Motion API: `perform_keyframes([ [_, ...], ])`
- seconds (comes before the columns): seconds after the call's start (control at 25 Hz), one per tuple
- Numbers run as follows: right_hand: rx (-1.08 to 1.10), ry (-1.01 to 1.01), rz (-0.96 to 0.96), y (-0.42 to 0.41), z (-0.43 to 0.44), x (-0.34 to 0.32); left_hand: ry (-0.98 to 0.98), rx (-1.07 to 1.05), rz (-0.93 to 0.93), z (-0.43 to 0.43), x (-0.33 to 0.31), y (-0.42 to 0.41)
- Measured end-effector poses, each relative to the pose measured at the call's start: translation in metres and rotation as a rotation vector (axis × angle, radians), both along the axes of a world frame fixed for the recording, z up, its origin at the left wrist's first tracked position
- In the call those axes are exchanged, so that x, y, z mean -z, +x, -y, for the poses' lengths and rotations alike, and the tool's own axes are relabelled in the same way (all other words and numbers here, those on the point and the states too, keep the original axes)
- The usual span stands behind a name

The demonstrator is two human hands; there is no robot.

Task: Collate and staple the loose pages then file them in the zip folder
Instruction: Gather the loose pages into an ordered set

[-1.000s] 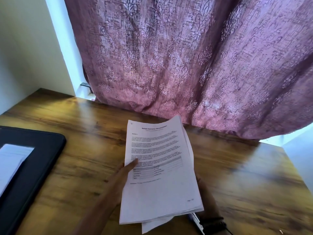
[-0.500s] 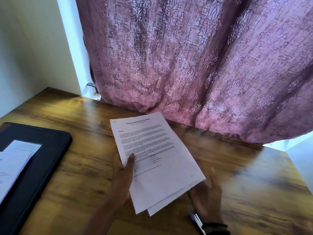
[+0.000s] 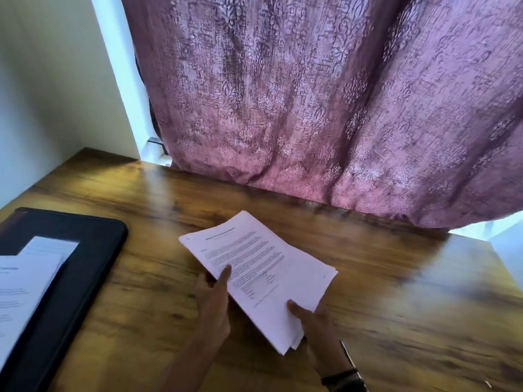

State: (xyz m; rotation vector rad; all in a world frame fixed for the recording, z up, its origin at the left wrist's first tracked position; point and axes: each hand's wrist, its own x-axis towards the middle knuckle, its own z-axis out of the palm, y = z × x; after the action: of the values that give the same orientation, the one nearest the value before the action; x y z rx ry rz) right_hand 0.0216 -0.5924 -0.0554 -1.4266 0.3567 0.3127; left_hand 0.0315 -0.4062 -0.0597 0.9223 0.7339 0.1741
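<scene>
Loose pages sit as a slightly uneven stack in both my hands, over the middle of the wooden table toward its near edge, turned at an angle so one corner points at the far edge. The top sheet shows printed text, too blurred to read. At the corner nearest me the lower sheets stick out a little past the top one.

My left hand grips the stack's left long edge, thumb on top of the print, the other fingers hidden beneath. My right hand pinches the near corner, thumb on top, and wears a dark wristband. I cannot tell whether the stack touches the wood.

By the table's left edge, well apart from the stack, lies the black zip folder with more white sheets on it. A purple patterned curtain hangs along the far edge.
</scene>
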Motion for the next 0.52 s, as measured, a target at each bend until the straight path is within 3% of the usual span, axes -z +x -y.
perform_keyframes([
  [0.2, -0.138, 0.002, 0.015, 0.018, 0.045, -0.004, -0.063, 0.003, 0.063, -0.065, 0.0, 0.005],
  [0.28, -0.22, -0.007, 0.067, 0.029, 0.057, -0.008, -0.013, 0.136, 0.025, -0.088, 0.001, 0.013],
  [0.44, -0.294, 0.002, 0.16, 0.047, 0.066, -0.019, 0.33, 0.577, -0.096, -0.103, -0.006, 0.037],
  [0.52, -0.259, -0.016, 0.236, 0.055, 0.07, -0.026, 0.314, 0.63, -0.009, -0.102, -0.017, 0.044],
])
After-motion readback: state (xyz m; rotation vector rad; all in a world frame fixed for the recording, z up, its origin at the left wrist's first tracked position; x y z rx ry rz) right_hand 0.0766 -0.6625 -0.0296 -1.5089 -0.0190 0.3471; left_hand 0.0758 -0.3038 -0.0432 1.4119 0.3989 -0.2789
